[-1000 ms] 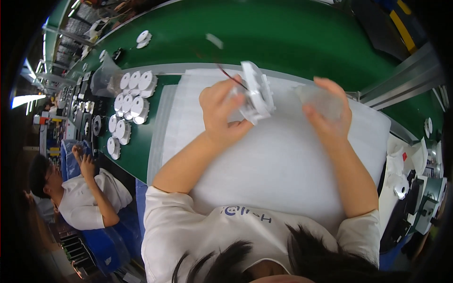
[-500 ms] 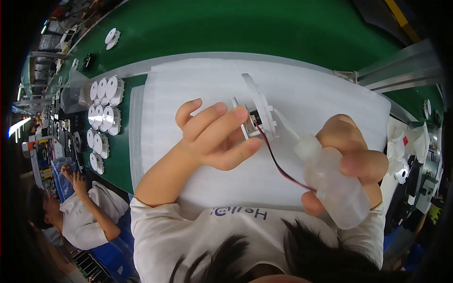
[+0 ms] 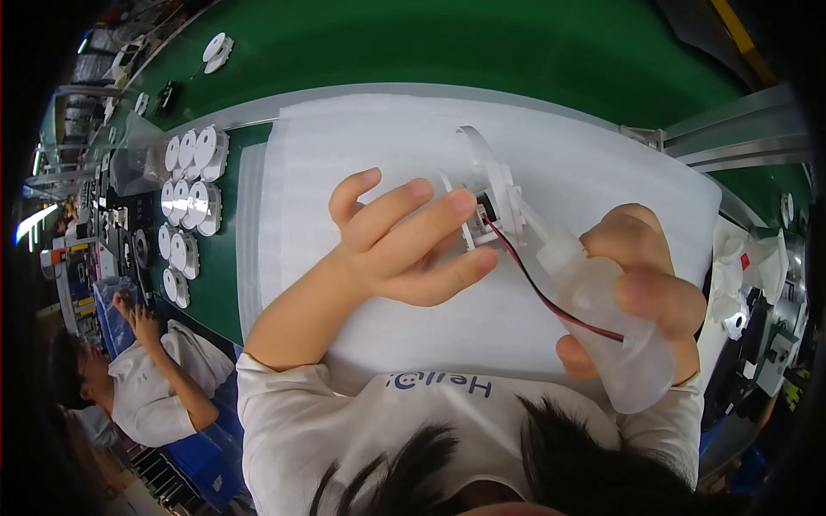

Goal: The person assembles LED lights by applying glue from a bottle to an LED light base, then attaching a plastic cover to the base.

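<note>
Right grip (image 3: 656,284) — bottle (image 3: 635,368) within.

Over the sheet (image 3: 361,146), the left hand (image 3: 387,249) holds the part (image 3: 508,202). To its right, the right hand (image 3: 645,245) grips the bottle (image 3: 632,353), whose nozzle (image 3: 535,222) leads up to the part's right side. Wires (image 3: 549,303) run from the part across the bottle. Left of the sheet stand the discs (image 3: 198,202), with a bag (image 3: 142,163) left of their rear rows and a co-worker (image 3: 163,387) at front left. Behind the sheet lies the far surface (image 3: 482,43); a bar (image 3: 736,146) is at right rear.
</note>
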The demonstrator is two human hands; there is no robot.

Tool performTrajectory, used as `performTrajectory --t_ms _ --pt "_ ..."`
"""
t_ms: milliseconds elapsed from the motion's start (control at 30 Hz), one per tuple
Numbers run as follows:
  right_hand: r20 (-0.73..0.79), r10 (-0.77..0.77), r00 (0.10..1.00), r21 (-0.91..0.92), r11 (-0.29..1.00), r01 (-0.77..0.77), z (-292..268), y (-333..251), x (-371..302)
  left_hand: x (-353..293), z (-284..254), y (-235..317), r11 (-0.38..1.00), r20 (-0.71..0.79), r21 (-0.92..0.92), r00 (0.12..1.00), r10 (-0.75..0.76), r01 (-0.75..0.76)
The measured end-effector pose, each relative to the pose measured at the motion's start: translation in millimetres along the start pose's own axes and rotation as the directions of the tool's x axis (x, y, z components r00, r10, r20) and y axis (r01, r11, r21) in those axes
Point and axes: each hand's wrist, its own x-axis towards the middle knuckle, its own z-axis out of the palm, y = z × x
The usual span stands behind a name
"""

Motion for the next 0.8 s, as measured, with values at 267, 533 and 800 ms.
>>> performTrajectory --t_ms 267,533,800 --pt "-0.214 -0.155 0.965 -0.075 0.987 0.142 10.0 4.3 2.0 2.0 0.7 -1.4 1.0 -0.017 -0.022 1.0 -0.016 0.015" --pt "-0.262 -0.382 0.886 -0.298 0.905 0.302 29.3 12.3 3.0 -3.0 -1.4 -2.4 0.987 0.003 -0.051 0.988 -0.152 0.152" --pt "-0.214 -0.377 0.901 -0.319 0.899 0.3 30.2 16.9 1.3 4.9 -3.0 -13.5 0.964 0.032 -0.108 0.97 -0.241 0.243"
